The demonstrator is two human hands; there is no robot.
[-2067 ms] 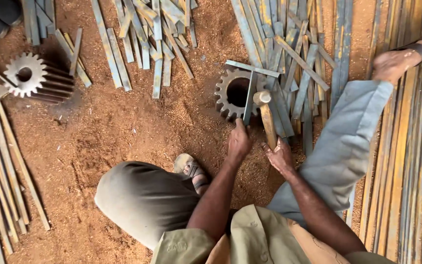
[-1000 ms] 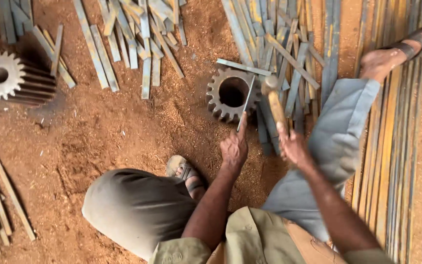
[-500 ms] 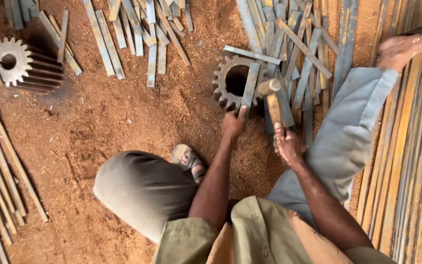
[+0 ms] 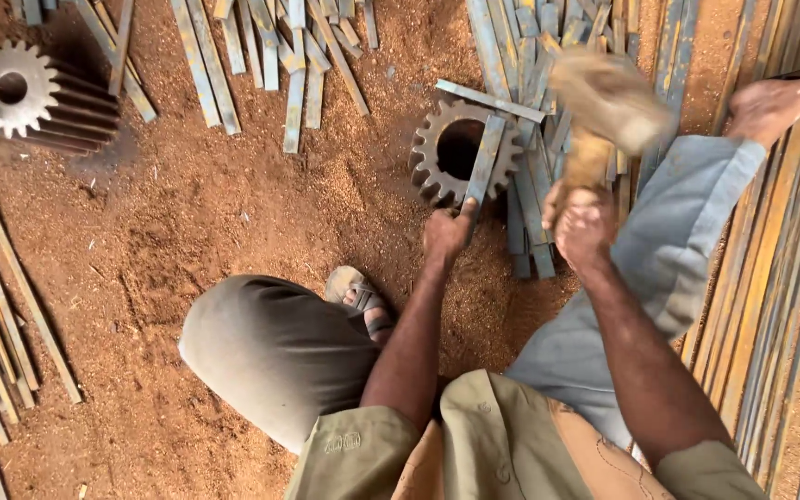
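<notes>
A second gear [image 4: 13,88] lies among scattered metal strips [image 4: 261,56] on reddish dirt [image 4: 187,213].

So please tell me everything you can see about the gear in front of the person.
The gear is a dull grey, rusty-looking metal wheel with blunt teeth all around and a large round hole through its middle. It lies flat on reddish dirt, beside a pile of metal strips. One strip lies across its top edge; another strip, held at its lower end by the left hand, rests over its right part. The right hand holds a blurred hammer raised to its right.
</notes>
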